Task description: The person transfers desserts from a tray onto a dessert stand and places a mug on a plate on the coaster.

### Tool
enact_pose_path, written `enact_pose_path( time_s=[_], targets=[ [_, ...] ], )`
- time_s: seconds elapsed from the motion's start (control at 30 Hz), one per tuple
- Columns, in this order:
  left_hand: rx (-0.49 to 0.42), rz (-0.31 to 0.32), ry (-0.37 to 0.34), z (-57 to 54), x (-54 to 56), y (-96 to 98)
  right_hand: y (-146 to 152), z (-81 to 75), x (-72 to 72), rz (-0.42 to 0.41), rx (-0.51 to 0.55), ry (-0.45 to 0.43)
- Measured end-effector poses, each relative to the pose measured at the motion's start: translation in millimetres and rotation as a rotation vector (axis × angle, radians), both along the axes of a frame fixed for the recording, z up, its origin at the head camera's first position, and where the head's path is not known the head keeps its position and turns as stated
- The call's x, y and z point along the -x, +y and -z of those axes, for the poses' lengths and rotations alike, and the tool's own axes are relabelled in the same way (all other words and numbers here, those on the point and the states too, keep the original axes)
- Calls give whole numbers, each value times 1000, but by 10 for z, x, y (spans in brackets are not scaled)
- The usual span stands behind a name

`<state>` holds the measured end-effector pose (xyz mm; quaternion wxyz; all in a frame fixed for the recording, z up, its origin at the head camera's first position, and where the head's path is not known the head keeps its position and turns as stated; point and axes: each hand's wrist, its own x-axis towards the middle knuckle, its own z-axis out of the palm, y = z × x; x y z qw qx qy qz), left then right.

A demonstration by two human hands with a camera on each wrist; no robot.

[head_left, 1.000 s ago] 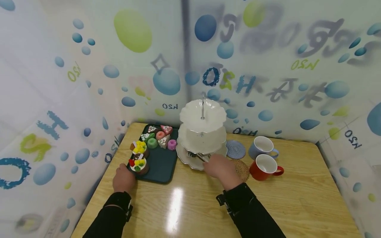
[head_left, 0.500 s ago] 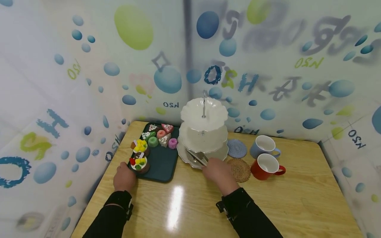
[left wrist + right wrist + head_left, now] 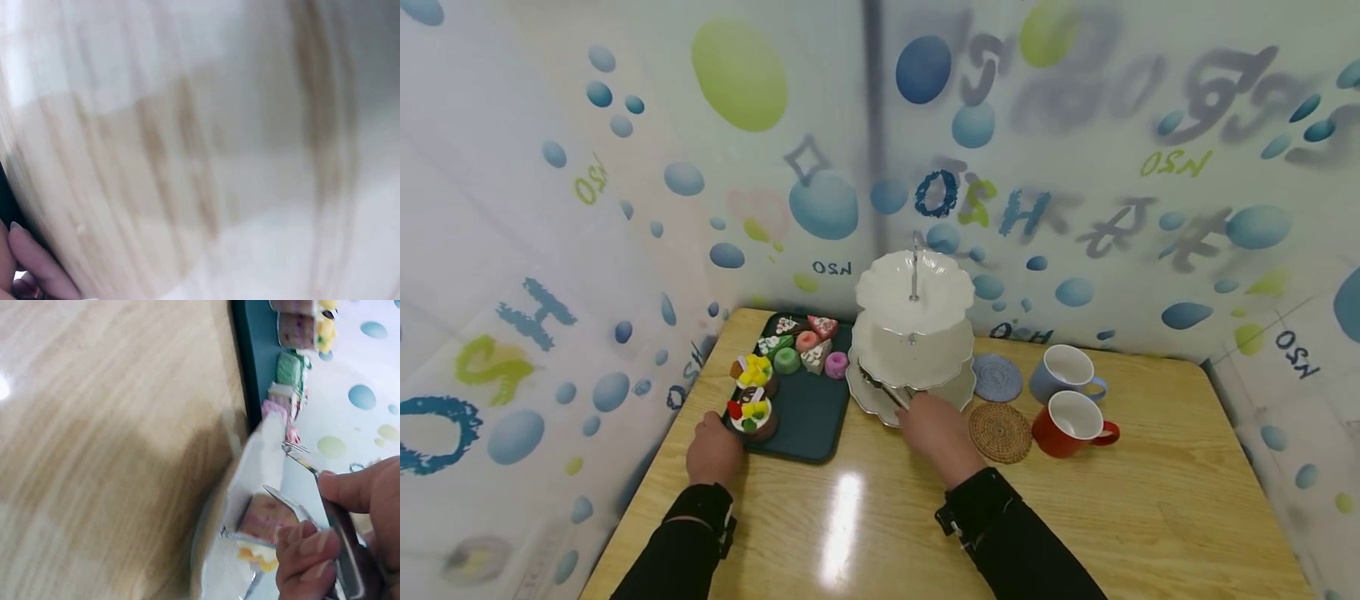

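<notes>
My left hand (image 3: 713, 450) grips the near-left corner of the dark green tray (image 3: 808, 421); in the left wrist view only some curled fingers (image 3: 40, 265) show beside its edge. My right hand (image 3: 934, 429) holds metal tongs (image 3: 891, 394) over the lowest plate of a white three-tier cake stand (image 3: 913, 358). In the right wrist view the tongs (image 3: 340, 519) have their tips spread apart. A piece of toy cake (image 3: 269, 519) with a yellow topping lies on that plate near them; the tier above hides it from the head view. Two round toy cakes (image 3: 752, 415) stand on the tray's left side.
Toy cake slices and doughnuts (image 3: 805, 346) fill the tray's far end. Right of the stand lie a blue coaster (image 3: 997, 377) and a woven brown coaster (image 3: 1001, 432). Beyond them stand a blue mug (image 3: 1063, 371) and a red mug (image 3: 1070, 425). A patterned curtain (image 3: 1037, 167) hangs behind the table.
My right hand has shifted a little left along the lowest plate with the tongs, uncovering more of the woven coaster. The left hand stays at the tray corner.
</notes>
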<state>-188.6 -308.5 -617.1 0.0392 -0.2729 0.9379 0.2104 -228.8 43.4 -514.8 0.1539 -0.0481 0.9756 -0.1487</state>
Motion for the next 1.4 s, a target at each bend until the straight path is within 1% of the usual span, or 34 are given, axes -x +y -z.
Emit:
enact_pose_path(
  time_s=[0.1, 0.2, 0.4, 0.5, 0.7, 0.77, 0.9, 1.07, 1.23, 1.4],
  targets=[
    [-1, -1, -4, -17, 1, 14, -62, 74, -35, 5, 8, 39],
    [2, 0, 0, -33, -3, 29, -116, 112, -97, -13, 20, 88],
    [31, 1, 34, -42, -20, 39, -146, 134, -234, -93, 62, 203],
    [43, -2, 44, -30, -21, 38, -132, 143, -274, -125, 79, 232],
    [34, -15, 35, 10, -7, 18, -120, 162, -283, -169, 74, 224],
    [32, -17, 36, 8, -6, 22, -122, 162, -284, -185, 69, 215],
    [29, -13, 34, -6, -7, 28, -136, 176, -307, -211, 83, 181],
    [22, -4, 31, 10, -5, 12, -170, 248, -367, -239, 117, 112],
    [22, -4, 33, 14, 2, -2, -257, 330, -424, -287, 121, 76],
    [12, -2, 25, -1, -5, 4, -414, 370, -460, -349, 136, 67]
  ],
)
